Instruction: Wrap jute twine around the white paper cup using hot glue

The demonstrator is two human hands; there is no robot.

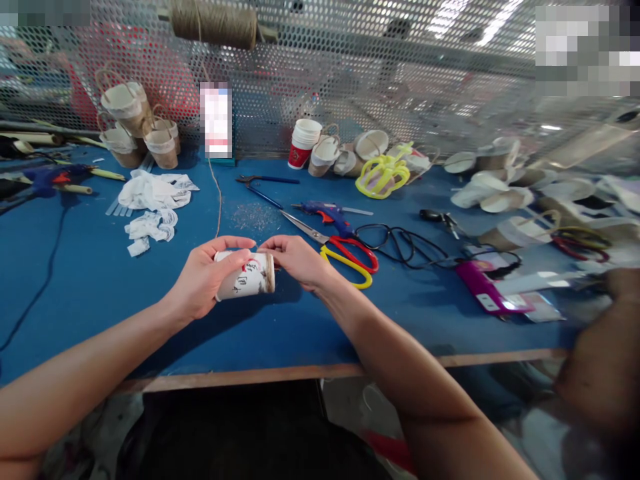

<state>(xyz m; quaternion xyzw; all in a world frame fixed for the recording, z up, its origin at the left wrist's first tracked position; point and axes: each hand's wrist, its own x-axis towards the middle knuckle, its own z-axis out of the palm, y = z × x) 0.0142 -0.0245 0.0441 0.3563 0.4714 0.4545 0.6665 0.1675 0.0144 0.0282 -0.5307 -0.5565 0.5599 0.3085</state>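
Note:
My left hand (205,272) is wrapped round a white paper cup (250,279) with dark and red printing, held on its side over the table. Brown twine is wound round the cup's right end. At that end my right hand (295,260) is closed, thumb and fingertips pressed together against the twine (271,273); the exact grip is partly hidden. A strand of twine also runs down from a spool (214,24) to my left hand. Scissors (345,250) with red and yellow handles lie just right of my right hand.
Behind the hands lie pliers (270,180) and a blue glue gun (327,215) with a black cord. Crumpled white paper strips (155,193) and twine-handled cups (127,110) stand left. Stacked paper cups (305,140), a yellow looped object (383,175) and a purple power strip (490,290) are right.

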